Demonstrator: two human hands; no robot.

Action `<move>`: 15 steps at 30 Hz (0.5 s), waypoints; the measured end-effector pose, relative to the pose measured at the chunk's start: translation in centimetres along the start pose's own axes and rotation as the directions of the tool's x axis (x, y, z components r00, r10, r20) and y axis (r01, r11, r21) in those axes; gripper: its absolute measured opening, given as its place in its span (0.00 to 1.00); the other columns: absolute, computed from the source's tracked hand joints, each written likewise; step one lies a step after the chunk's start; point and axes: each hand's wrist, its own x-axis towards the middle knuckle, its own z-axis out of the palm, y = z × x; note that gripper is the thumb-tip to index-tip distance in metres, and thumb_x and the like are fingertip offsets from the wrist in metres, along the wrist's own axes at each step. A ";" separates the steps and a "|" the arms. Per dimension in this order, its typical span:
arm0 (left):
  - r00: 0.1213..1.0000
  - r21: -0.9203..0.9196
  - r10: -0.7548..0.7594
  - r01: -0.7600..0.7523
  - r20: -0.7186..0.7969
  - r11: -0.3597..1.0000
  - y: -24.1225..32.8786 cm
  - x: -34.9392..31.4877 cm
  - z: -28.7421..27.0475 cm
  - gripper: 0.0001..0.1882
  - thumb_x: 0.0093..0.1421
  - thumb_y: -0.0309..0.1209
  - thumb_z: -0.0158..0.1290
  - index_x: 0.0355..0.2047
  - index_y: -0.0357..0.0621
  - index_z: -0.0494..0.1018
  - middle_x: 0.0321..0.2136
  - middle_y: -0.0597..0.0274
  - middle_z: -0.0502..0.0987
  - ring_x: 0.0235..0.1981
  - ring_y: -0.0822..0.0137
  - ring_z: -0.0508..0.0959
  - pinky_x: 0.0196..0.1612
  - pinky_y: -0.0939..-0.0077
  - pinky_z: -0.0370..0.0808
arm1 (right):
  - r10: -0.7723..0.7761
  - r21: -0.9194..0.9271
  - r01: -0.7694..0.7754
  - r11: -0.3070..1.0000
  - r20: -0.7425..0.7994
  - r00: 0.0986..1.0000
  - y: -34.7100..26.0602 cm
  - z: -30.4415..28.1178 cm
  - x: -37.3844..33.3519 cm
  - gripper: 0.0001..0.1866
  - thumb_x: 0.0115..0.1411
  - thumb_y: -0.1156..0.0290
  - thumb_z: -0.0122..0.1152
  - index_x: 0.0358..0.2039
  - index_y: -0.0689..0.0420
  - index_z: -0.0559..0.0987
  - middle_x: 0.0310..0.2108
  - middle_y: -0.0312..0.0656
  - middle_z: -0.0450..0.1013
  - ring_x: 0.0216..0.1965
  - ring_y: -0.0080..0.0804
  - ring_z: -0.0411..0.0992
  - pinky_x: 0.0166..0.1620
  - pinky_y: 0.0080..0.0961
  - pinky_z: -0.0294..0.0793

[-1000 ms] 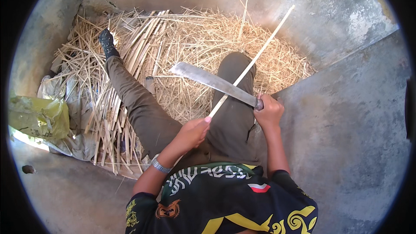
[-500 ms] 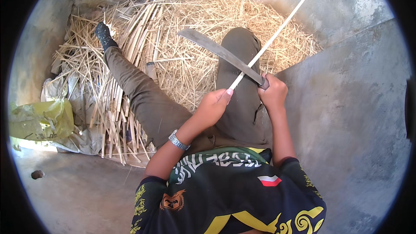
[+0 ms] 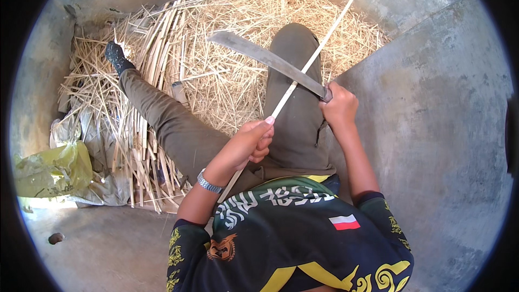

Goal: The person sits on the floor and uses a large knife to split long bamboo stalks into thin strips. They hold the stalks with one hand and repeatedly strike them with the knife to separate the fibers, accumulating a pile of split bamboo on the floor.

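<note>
My left hand (image 3: 252,141) is closed round a long, thin, pale strip (image 3: 335,25) that looks like split bamboo. The strip slants up to the right across my bent right leg, and its lower end comes out below the hand by my wrist. In my right hand (image 3: 339,104) is the handle of a machete (image 3: 265,57), gripped in a fist. Its broad grey blade points up and left, crossing the strip over my thigh. Blade and strip appear to touch at the crossing.
A thick layer of pale shavings (image 3: 216,97) covers the floor ahead. Several split strips (image 3: 167,38) lie in a bundle at the left, beside my outstretched left leg. A yellowish plastic sack (image 3: 54,170) is at far left. Grey concrete walls (image 3: 432,92) stand close around, with a small hole (image 3: 56,238) at lower left.
My left hand has moved left and down along with the strip, whose lower end now shows below my wrist. The machete has shifted slightly left, still across the strip.
</note>
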 end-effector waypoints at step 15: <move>0.994 -0.082 -0.108 0.108 0.008 0.991 0.0 -2.9 0.8 0.24 0.75 0.52 0.44 0.23 0.54 0.58 0.14 0.79 0.50 0.12 0.82 0.47 0.15 0.82 0.44 | -0.159 -0.123 0.149 0.981 -0.080 0.984 0.1 -1.5 -0.6 0.07 0.53 0.68 0.65 0.21 0.52 0.76 0.20 0.42 0.77 0.22 0.48 0.75 0.33 0.41 0.74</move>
